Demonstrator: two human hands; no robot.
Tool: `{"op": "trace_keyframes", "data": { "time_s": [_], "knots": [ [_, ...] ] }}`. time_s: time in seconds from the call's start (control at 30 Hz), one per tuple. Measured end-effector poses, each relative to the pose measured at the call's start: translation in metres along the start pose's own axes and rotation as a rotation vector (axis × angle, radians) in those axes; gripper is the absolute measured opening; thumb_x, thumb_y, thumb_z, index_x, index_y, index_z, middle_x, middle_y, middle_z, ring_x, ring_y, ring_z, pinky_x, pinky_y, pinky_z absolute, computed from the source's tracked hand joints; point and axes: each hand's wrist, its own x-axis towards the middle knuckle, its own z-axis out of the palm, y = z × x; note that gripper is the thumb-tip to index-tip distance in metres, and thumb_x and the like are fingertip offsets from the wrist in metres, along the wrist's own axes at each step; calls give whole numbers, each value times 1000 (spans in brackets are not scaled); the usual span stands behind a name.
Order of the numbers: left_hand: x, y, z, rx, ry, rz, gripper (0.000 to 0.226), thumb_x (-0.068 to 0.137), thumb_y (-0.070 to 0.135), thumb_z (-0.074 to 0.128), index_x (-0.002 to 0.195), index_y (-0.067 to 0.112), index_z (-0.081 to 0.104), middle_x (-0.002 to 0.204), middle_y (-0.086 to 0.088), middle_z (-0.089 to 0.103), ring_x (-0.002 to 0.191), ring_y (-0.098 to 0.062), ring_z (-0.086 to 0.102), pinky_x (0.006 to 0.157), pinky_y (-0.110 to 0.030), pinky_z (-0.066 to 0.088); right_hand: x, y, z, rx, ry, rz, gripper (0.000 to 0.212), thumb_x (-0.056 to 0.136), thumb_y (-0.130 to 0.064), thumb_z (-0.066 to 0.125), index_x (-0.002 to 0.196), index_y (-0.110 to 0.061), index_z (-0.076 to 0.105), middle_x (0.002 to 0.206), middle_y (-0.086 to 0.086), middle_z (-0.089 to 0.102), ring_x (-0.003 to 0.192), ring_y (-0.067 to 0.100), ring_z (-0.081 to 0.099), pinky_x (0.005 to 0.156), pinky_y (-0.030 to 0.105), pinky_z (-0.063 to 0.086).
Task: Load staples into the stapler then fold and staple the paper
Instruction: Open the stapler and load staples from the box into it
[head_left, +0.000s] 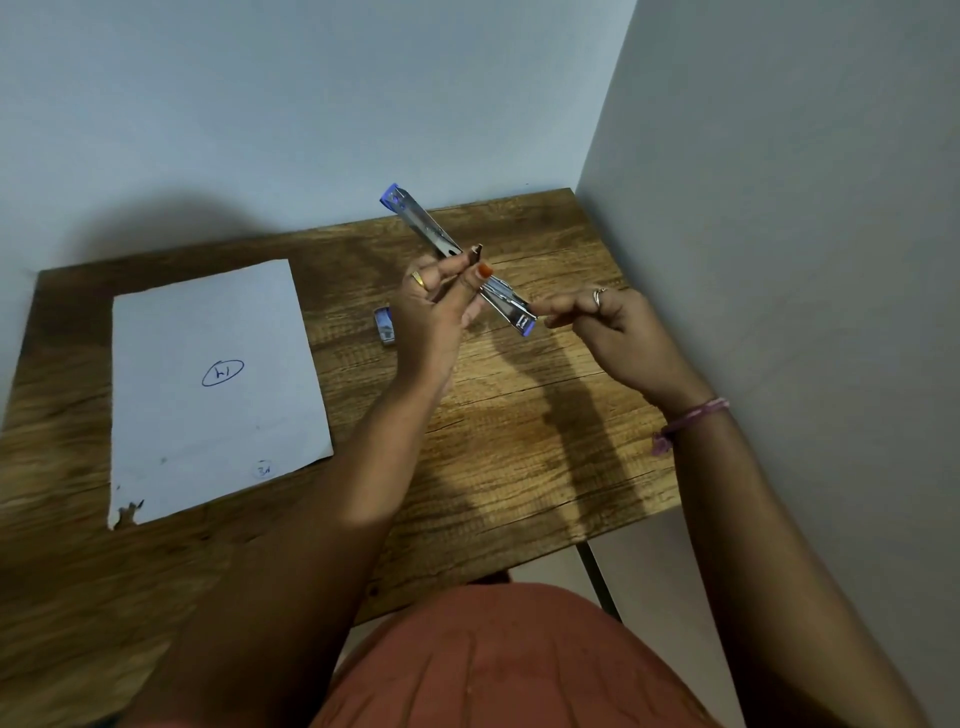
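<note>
A silver and blue stapler (431, 228) is swung fully open into one long bar, held above the table. My left hand (441, 306) grips it at its middle hinge, thumb and fingers curled round it. My right hand (597, 317) touches the near blue end with its fingertips, the fingers curled. A small dark strip (478, 254), perhaps staples, sticks up by my left fingertips. A small blue staple box (385, 325) lies on the table left of my left hand. A white paper sheet (213, 384) with a circled mark lies flat at the left.
The wooden table (519, 441) stands in a corner, with walls behind and close on the right. Its right edge runs just under my right wrist. My lap in orange cloth (493, 660) is below the front edge.
</note>
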Motion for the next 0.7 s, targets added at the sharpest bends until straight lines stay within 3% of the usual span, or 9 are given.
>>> {"op": "trace_keyframes", "data": {
  "time_s": [0.07, 0.17, 0.3, 0.4, 0.57, 0.7],
  "knots": [
    [-1, 1, 0, -9, -4, 3, 17, 83, 3, 69, 92, 17, 68, 123, -28, 57, 102, -24, 66, 75, -29, 56, 0, 1, -1, 176, 18, 89, 48, 88, 10, 44, 98, -28, 71, 93, -7, 74, 92, 7, 67, 80, 19, 50],
    [-2, 2, 0, -42, 11, -14, 11, 87, 8, 66, 97, 11, 66, 112, -21, 66, 99, -23, 68, 75, -28, 56, 1, 6, -4, 366, 66, 217, 34, 89, -2, 55, 101, -30, 70, 102, -5, 74, 96, 9, 68, 81, 29, 52],
    [-2, 4, 0, -112, 29, -73, 10, 94, 21, 57, 94, 12, 62, 86, -2, 75, 94, -21, 71, 74, -31, 57, 3, 14, 2, 395, 84, 295, 33, 92, -4, 52, 113, -27, 63, 104, -8, 72, 94, 8, 66, 81, 35, 53],
    [-2, 5, -1, -115, 40, -67, 16, 90, 11, 62, 81, 22, 68, 87, -4, 74, 95, -23, 70, 79, -35, 58, 3, 15, 10, 409, 91, 354, 35, 94, -2, 49, 120, -23, 58, 105, -9, 68, 94, 9, 64, 76, 31, 54],
    [-1, 4, -3, -73, 41, -72, 25, 84, 1, 67, 108, 7, 66, 91, -4, 74, 94, -20, 71, 78, -31, 56, 2, 13, 18, 453, 62, 384, 34, 94, -1, 47, 122, -19, 56, 107, -3, 67, 89, 9, 65, 66, 22, 53],
    [-2, 4, -2, -7, 1, -58, 34, 82, 1, 70, 114, 11, 63, 96, -4, 73, 91, -13, 71, 70, -24, 56, 4, 14, 19, 498, 70, 394, 35, 94, 3, 46, 121, -17, 56, 110, 4, 67, 91, 15, 66, 76, 34, 54]
  ]
}}
